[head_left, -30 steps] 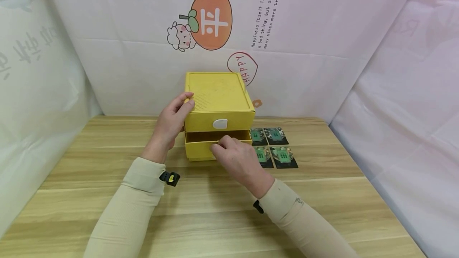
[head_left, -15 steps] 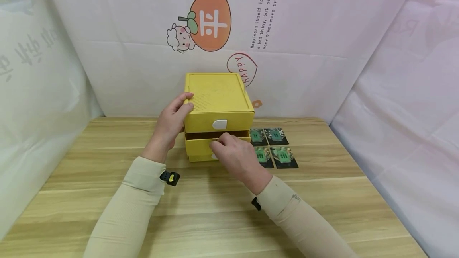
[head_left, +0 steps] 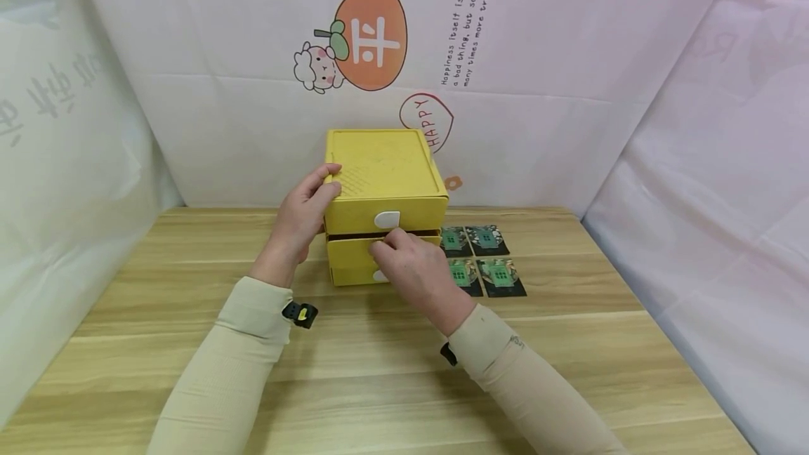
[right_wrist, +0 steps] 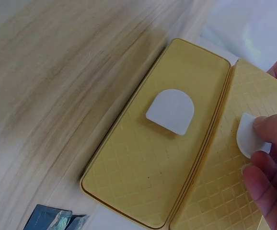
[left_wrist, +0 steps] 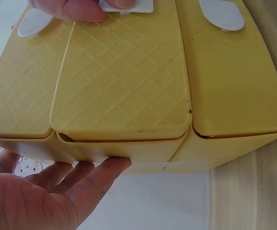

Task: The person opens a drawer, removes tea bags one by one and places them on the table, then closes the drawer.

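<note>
A yellow drawer box [head_left: 385, 160] with three stacked drawers and white tabs stands at the back of the table. My right hand [head_left: 420, 276] pinches the white tab [right_wrist: 248, 136] of the middle drawer [left_wrist: 121, 76] between thumb and fingers. That drawer juts out slightly, with a thin dark gap above its front. The top drawer [head_left: 344, 216] is closed, and the bottom drawer [right_wrist: 196, 67] looks closed too. At the box's upper left edge rests my left hand [head_left: 300, 213], fingers against the side wall and thumb over the top.
Several dark cards [head_left: 501, 276] with green pictures lie flat to the right of the box, partly hidden by it and by my right hand. The wooden table [head_left: 354, 378] backs onto a printed white sheet [head_left: 524, 139], with more sheeting at both sides.
The middle drawer has slid inward under my right hand, narrowing the gap above it. My right hand has moved slightly away from me with it. The left hand stays in place.
</note>
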{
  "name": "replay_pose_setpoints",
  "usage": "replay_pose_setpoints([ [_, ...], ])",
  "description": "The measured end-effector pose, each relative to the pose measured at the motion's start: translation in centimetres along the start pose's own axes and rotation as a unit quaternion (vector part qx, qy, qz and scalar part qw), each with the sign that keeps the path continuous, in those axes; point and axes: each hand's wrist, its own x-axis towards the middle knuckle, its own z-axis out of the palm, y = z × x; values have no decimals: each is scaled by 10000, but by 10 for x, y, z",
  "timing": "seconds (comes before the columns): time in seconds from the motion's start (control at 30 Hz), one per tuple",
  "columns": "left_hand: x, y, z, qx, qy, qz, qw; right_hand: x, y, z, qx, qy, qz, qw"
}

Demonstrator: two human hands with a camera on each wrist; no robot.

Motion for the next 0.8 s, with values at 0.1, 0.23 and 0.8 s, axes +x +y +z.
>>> replay_pose_setpoints([
  [0.1, 0, 0, 0, 13, 17, 10, 10000, 0, 1, 2, -35, 102, -20, 9999],
  [0.23, 0, -1, 1, 32, 40, 21, 10000, 1, 2, 5, -89, 277, -34, 9996],
  [0.8, 1, -1, 1, 53, 144, 2, 9999, 2, 5, 13, -194, 488, -50, 9986],
])
